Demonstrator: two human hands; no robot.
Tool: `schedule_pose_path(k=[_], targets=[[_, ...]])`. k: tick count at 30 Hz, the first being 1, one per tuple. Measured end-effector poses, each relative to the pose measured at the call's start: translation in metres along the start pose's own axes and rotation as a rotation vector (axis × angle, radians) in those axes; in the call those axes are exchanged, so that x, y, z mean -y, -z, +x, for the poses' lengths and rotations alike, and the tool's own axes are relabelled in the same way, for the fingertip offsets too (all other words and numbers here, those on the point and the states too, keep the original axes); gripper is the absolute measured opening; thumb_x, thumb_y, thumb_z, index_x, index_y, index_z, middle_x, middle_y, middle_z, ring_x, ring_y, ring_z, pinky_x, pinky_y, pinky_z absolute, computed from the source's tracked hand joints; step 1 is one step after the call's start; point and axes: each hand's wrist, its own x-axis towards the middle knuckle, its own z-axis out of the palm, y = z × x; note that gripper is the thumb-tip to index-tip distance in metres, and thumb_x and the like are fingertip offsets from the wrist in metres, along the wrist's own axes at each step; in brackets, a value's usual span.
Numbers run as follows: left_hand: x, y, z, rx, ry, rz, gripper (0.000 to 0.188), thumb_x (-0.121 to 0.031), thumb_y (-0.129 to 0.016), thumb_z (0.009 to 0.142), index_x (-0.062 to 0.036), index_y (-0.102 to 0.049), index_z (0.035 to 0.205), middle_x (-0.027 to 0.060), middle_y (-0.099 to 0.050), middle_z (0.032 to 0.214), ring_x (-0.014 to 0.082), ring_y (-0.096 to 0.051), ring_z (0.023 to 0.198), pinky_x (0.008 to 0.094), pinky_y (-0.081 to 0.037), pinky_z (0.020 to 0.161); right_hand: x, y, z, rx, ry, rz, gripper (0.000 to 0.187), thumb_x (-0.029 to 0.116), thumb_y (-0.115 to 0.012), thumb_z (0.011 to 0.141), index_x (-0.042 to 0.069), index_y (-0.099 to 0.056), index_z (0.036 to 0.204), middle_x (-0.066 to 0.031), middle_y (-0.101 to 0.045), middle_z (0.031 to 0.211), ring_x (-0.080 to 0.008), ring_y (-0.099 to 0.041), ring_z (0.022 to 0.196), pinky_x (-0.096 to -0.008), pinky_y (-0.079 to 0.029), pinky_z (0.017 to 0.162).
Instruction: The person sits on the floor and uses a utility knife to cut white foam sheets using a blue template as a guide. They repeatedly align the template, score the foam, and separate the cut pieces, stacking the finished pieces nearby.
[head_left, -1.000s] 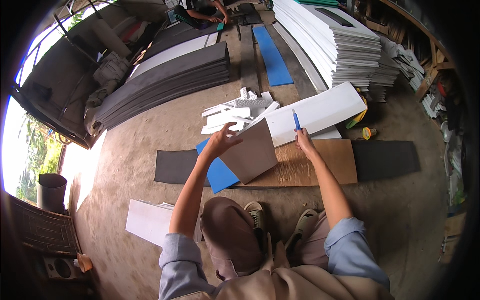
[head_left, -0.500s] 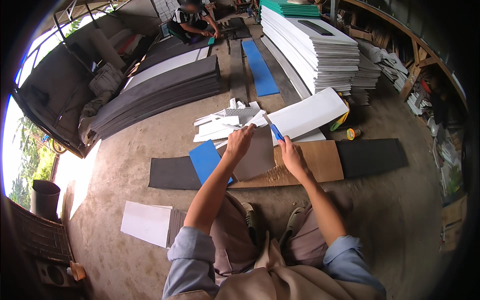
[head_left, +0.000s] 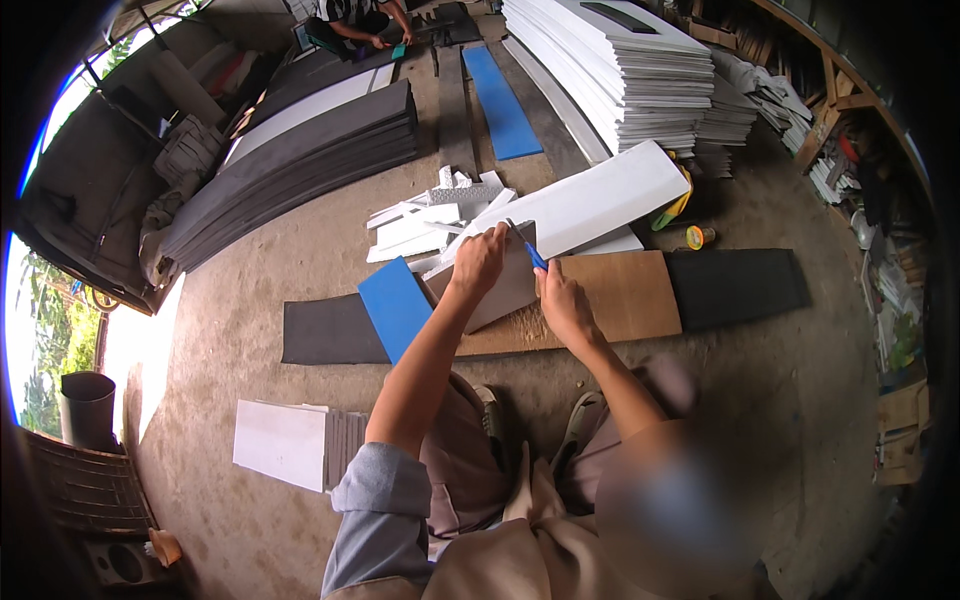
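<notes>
My right hand point(head_left: 566, 303) is closed round a blue utility knife point(head_left: 537, 257), its blade pointing away from me over the far right part of a grey-brown sheet point(head_left: 507, 290). My left hand point(head_left: 480, 262) grips the far left part of that sheet, its fingertips close to the blade. The sheet lies aslant over a worn brown board point(head_left: 625, 290), which rests on a long black sheet point(head_left: 738, 290). Left of my hands, a blue sheet point(head_left: 395, 300) lies across the black one. Just beyond them is a white foam board point(head_left: 610, 203).
White offcuts point(head_left: 415, 238) lie in a heap beyond my left hand. A stack of small white sheets point(head_left: 280, 442) sits at near left. Large stacks of black sheets point(head_left: 300, 165) and white sheets point(head_left: 640, 85) stand farther off. Another person point(head_left: 350, 22) works at the back left.
The knife has moved slightly towards me and left across the grey-brown sheet, its tip now nearer my left fingers. The whole view has shifted a little. My left hand keeps its hold.
</notes>
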Motion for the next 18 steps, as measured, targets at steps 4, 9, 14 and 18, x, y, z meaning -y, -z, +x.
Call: schedule_pose_path(k=[4,9,14,18], targets=[[0.010,-0.005,-0.001,-0.081,-0.058,-0.057,0.016,-0.016,-0.048,0.081,-0.0038,-0.047,0.092,0.0123,-0.059,0.074,0.0289,-0.058,0.063,0.0382,-0.044,0.059,0.006,-0.003,0.000,-0.004,0.019,0.008,0.031,0.027,-0.034,0.091,-0.003,-0.042,0.085,-0.0222,-0.054,0.058,-0.0392,-0.056,0.058,-0.0446,-0.044,0.047],[0.016,-0.008,-0.004,0.047,-0.049,-0.011,0.027,-0.011,-0.047,0.078,-0.0019,-0.047,0.104,0.0142,-0.060,0.083,0.0296,-0.058,0.066,0.0387,-0.043,0.069,0.005,-0.007,0.001,0.043,0.012,0.040,0.032,0.026,-0.034,0.091,-0.004,-0.044,0.083,-0.0226,-0.054,0.058,-0.0387,-0.056,0.056,-0.0440,-0.044,0.046],[0.017,-0.009,-0.003,0.032,-0.058,-0.073,0.024,-0.012,-0.046,0.080,0.0008,-0.047,0.100,0.0140,-0.060,0.079,0.0302,-0.057,0.065,0.0379,-0.041,0.069,0.010,-0.007,0.002,0.032,-0.002,-0.034,0.030,0.026,-0.034,0.091,-0.002,-0.043,0.082,-0.0217,-0.054,0.056,-0.0383,-0.056,0.054,-0.0434,-0.044,0.044],[0.014,-0.007,-0.004,0.017,-0.016,-0.063,0.026,-0.012,-0.046,0.080,0.0020,-0.047,0.102,0.0136,-0.060,0.075,0.0296,-0.058,0.067,0.0373,-0.040,0.071,0.017,-0.009,0.001,0.025,-0.028,-0.136,0.028,0.026,-0.035,0.090,-0.001,-0.041,0.083,-0.0207,-0.054,0.056,-0.0379,-0.057,0.055,-0.0427,-0.046,0.045]])
